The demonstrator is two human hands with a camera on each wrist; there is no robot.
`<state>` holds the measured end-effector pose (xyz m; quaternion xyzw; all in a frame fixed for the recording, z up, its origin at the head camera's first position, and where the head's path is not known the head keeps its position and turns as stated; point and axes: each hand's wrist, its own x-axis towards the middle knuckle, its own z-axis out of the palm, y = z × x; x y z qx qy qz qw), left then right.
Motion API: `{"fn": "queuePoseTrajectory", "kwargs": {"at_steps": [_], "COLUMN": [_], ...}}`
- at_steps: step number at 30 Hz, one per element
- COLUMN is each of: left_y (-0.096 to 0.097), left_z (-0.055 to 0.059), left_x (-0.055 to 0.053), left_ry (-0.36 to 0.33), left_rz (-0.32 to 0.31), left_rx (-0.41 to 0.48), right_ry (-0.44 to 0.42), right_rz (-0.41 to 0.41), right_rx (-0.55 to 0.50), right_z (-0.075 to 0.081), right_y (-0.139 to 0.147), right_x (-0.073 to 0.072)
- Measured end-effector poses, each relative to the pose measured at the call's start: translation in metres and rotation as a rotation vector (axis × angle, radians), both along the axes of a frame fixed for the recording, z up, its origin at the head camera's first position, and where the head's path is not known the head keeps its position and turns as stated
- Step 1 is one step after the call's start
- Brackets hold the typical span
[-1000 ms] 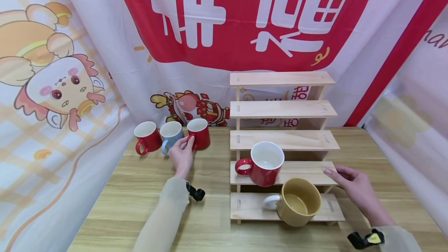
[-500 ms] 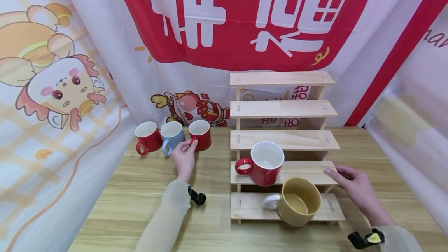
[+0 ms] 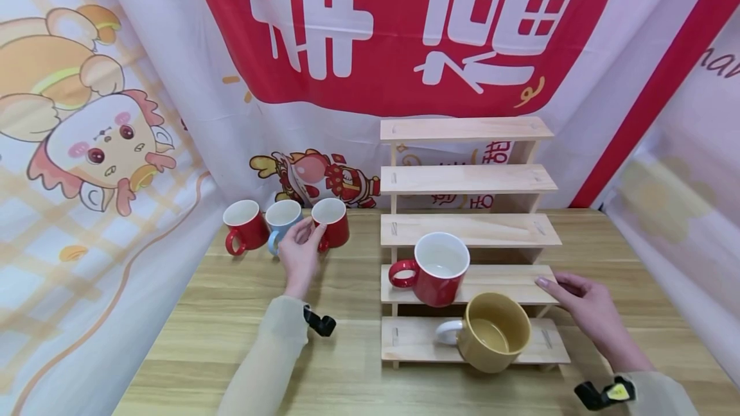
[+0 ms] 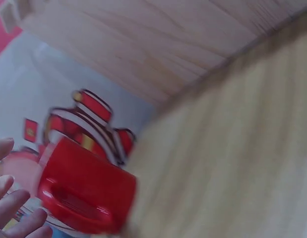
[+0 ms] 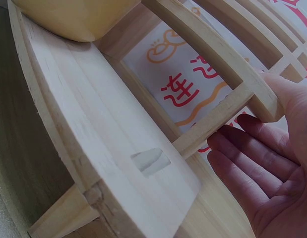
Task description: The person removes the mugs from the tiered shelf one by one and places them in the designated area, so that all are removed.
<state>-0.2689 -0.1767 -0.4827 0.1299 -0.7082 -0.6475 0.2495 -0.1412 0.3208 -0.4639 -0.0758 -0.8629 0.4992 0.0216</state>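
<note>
At the back left, my left hand [image 3: 299,254] is beside a red mug [image 3: 334,226] with a white inside. In the left wrist view its fingers [image 4: 14,210] are spread, apart from the mug's handle [image 4: 76,203]. A light blue mug [image 3: 277,230] is partly hidden behind this hand. My right hand [image 3: 592,313] holds the right end of a stepped wooden shelf [image 3: 503,282], thumb on top of the second step from the bottom and fingers below it. On that step stands another red mug [image 3: 438,286]; a yellow mug [image 3: 491,339] with a white handle is on the lowest step.
Another red mug [image 3: 248,230] stands at the left end of the row by the back cloth. Printed cloths [image 3: 324,114] hang behind and at both sides of the wooden table [image 3: 196,313].
The rightmost red mug of the back row shifted slightly right while the left hand pinched its handle. The left hand has since let go and its fingers have lifted. The right hand stays put.
</note>
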Motion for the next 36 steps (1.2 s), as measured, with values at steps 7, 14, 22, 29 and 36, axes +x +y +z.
{"fn": "queuePoseTrajectory", "kwargs": {"at_steps": [7,14,22,29,36], "left_y": [0.003,0.022,0.048,0.058,0.068], "left_z": [0.046,0.082,0.100,0.099,0.085], "left_x": [0.016,0.043,0.076,0.097,0.107], "left_ry": [0.017,0.128,0.144,0.088,0.046], "left_rz": [-0.114,-0.321,-0.491,-0.626,-0.720], "left_rx": [-0.042,-0.041,-0.119,-0.160,-0.201], "right_ry": [0.002,0.006,-0.012,0.003,0.014], "right_rz": [0.008,0.011,0.012,0.005,0.004], "right_rx": [-0.008,-0.007,-0.027,-0.033,-0.023], "right_z": [-0.001,-0.001,-0.003,-0.005,-0.004], "right_y": [0.002,0.002,0.002,0.002,0.002], "right_x": [0.000,0.000,-0.002,-0.003,-0.002]}}
